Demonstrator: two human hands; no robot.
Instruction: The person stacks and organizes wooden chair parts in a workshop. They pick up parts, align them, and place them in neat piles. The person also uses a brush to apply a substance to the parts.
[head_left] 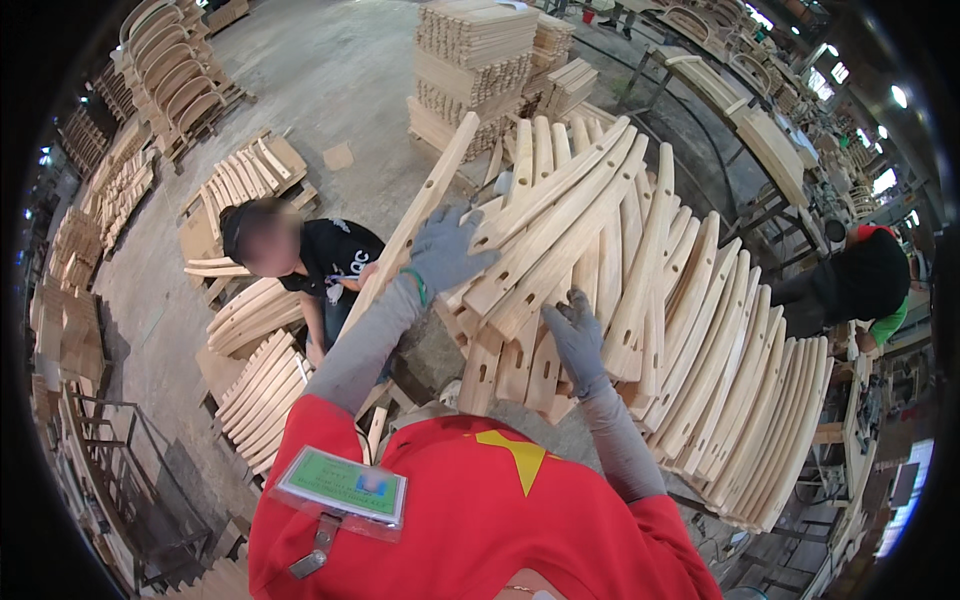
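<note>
My left hand point(447, 248), in a grey glove, lies over the near left ends of a heap of curved wooden chair legs point(570, 235), its fingers spread. Just left of it, a long wooden leg point(436, 185) with small holes stands out at a slant, its upper part touching or close to my fingers. My right hand point(577, 340), gloved in grey too, rests with fingers apart on the slotted near ends of the legs. Neither hand is clearly wrapped round a piece. What lies under both palms is hidden.
Right of my hands, more curved legs point(740, 370) fan out in a row. A person point(330, 250) in black crouches at left beside pallets of curved pieces point(262, 400). Stacked wooden parts point(470, 60) stand ahead. Another person point(855, 280) works at far right near a bench point(770, 150).
</note>
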